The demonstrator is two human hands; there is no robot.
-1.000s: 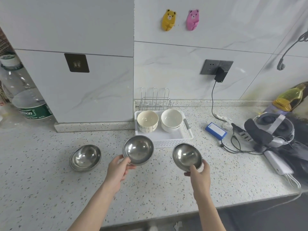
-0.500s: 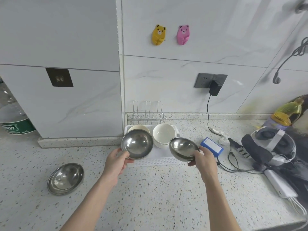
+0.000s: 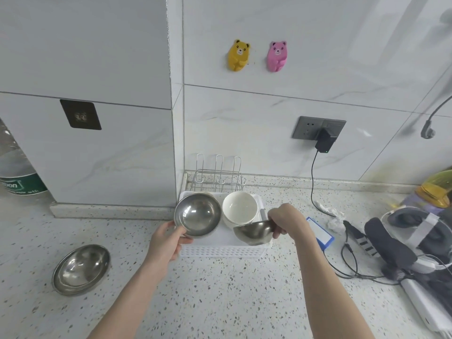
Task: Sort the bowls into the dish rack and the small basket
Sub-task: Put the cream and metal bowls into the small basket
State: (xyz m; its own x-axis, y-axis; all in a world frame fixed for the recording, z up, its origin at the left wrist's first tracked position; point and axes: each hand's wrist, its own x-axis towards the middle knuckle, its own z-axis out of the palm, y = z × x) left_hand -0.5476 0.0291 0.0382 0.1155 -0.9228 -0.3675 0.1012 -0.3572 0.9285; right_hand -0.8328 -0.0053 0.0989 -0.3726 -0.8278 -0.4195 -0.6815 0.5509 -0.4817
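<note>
My left hand grips a steel bowl by its near rim, tilted toward me above the left half of the white small basket. My right hand holds a second steel bowl by its rim, low over the basket's right front corner. A white ceramic bowl sits in the basket behind it. The wire dish rack stands behind the basket against the wall. A third steel bowl rests on the counter at the left.
A blue-edged box, cables, a headset and a white power strip crowd the counter to the right. A charger hangs from the wall socket. A large water bottle stands at the far left.
Both hands carried their steel bowls forward to the basket. The right bowl has dropped lower over the basket's right front; the left bowl now hides the basket's left ceramic bowl.
</note>
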